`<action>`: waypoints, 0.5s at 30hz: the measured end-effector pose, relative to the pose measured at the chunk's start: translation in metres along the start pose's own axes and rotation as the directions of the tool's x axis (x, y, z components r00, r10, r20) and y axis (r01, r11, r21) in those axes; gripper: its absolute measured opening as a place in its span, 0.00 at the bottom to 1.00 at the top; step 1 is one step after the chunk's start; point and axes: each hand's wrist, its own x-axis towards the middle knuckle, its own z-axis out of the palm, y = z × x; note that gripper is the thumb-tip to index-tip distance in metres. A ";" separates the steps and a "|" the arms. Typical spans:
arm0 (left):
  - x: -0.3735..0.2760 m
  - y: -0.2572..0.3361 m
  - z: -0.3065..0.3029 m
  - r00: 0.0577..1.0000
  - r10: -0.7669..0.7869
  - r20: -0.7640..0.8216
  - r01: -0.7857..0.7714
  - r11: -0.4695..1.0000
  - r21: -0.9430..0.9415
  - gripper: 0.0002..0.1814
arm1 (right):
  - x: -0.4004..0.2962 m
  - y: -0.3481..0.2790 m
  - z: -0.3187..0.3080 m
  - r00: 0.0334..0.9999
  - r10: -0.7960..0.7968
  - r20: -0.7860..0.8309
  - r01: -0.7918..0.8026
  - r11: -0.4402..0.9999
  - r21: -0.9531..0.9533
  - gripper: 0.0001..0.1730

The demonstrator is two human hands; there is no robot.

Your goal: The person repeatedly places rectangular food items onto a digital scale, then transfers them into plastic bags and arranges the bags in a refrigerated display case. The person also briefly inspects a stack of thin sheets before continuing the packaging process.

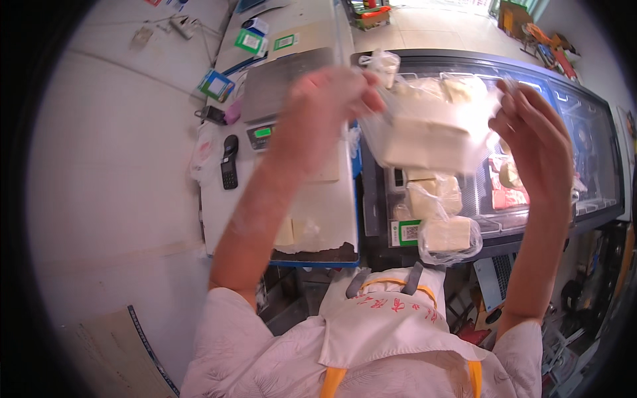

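Observation:
My left hand [343, 94], blurred by motion, grips the left side of a clear plastic bag [375, 132]. Up at the right, the fingers of my right hand [535, 119] pinch the bag's other side. Stretched between both hands, the bag holds a pale rectangular block [425, 144], which looks like tofu and is also blurred. It hangs over the glass top of a chest freezer [477, 184]. Below it on the glass, nearer to me, a knotted bag [434, 196] of pale blocks lies by another bagged block [448, 234].
More bagged blocks [463, 88] lie beyond my hands, beside a small tied bag [382, 67]. On the white table at left are a weighing scale [264, 97], a black telephone handset [229, 161] and a card terminal [213, 115]. A printed code card [405, 233] lies at the freezer's near edge.

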 end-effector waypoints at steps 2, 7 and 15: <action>0.007 0.022 -0.067 0.995 0.050 -0.088 -0.050 0.999 0.006 0.14 | 0.051 0.033 0.041 0.998 0.007 0.060 -0.008 1.000 0.016 0.21; 0.026 0.055 -0.188 0.971 0.115 -0.209 -0.087 0.986 0.139 0.13 | 0.166 0.130 0.119 0.979 0.059 0.193 -0.060 0.998 -0.005 0.16; 0.101 0.023 -0.327 0.932 0.150 -0.331 -0.063 0.964 0.258 0.12 | 0.269 0.217 0.185 0.972 0.119 0.203 -0.079 0.978 -0.192 0.18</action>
